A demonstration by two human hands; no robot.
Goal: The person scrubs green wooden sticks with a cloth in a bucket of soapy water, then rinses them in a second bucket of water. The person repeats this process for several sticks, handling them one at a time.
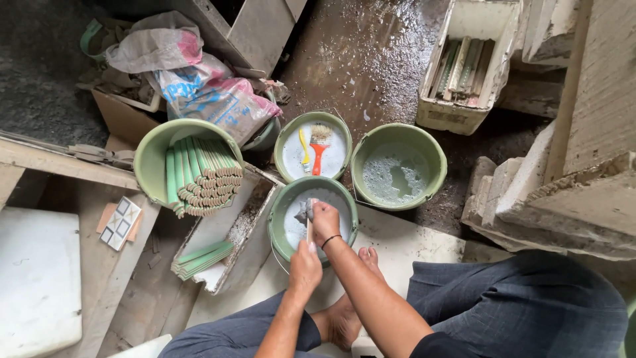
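My left hand (305,265) grips the near end of a narrow tile strip (309,230) held over a green bucket (278,212) of whitish liquid. My right hand (324,220), with a dark band on the wrist, presses a grey wet cloth (304,211) against the far end of the strip. Both hands are closed on what they hold. My bare feet (344,311) rest on the pale slab just below the bucket.
A tipped green bucket (149,156) holds several green tile strips (202,176). Another bucket (286,136) contains a red-handled brush (318,149); a third (397,166) has foamy water. More green strips (202,258) lie in a tray. White crate (464,66), sacks (199,86), concrete blocks (563,192) surround.
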